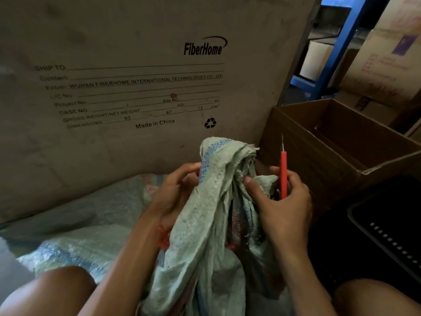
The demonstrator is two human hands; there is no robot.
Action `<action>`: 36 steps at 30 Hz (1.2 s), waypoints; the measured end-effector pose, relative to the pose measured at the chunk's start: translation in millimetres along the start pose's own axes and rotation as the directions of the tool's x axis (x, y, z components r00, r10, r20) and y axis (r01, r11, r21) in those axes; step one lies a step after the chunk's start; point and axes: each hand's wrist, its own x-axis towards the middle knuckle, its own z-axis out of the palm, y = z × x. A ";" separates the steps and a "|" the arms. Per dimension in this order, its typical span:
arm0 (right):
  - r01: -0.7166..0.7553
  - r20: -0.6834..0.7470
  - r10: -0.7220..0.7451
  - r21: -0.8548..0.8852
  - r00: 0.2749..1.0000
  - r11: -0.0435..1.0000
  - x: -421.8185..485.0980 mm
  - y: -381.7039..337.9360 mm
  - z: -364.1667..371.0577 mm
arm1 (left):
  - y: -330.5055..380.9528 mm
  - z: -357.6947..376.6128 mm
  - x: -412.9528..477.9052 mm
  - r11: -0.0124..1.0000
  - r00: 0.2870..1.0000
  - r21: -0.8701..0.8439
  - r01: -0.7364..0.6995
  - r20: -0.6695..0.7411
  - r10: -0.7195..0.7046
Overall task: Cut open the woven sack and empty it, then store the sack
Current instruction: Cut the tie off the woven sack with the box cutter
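Observation:
A pale green woven sack (205, 224) with blue stripes stands bunched between my knees, its gathered neck pointing up. A red string (163, 244) is tied around the neck lower down. My left hand (175, 190) grips the left side of the bunched neck. My right hand (280, 206) holds a red-handled cutter (283, 174) upright, blade tip up, while its thumb presses the sack's folds on the right side.
A large FiberHome cardboard box (136, 87) stands right behind the sack. An open brown carton (341, 142) sits at the right, a black plastic crate (387, 236) nearer me. Another woven sack (79, 224) lies at the left. Blue shelving (335, 53) with boxes is behind.

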 end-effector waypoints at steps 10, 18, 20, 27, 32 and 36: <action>0.053 0.094 -0.050 -0.029 0.994 0.998 -9.1 5.2 15.7 | 40.6 -17.0 -9.9 0.615 0.966 0.746 -0.254 0.171 0.192; -0.111 0.167 0.046 0.400 0.985 0.910 -13.7 -12.2 11.0 | 35.0 -17.3 -9.5 0.627 0.979 0.771 -0.108 -0.027 0.201; -0.057 0.165 -0.016 0.428 0.986 0.902 -19.9 -18.1 9.4 | 28.1 -10.9 -4.1 0.563 0.936 0.826 0.036 -0.226 0.271; 0.023 0.221 -0.092 0.296 0.971 0.955 -39.7 -4.4 33.5 | 26.7 -8.9 -4.2 0.587 0.897 0.785 0.200 -0.388 0.213; 0.019 0.223 -0.076 0.245 0.972 0.969 -38.1 3.8 43.3 | 30.7 -9.4 -9.3 0.635 0.928 0.733 0.246 -0.366 0.063; 0.034 0.210 -0.086 0.237 0.974 0.971 -34.6 4.4 40.9 | 37.0 -16.4 -9.2 0.633 0.937 0.735 0.244 -0.347 0.042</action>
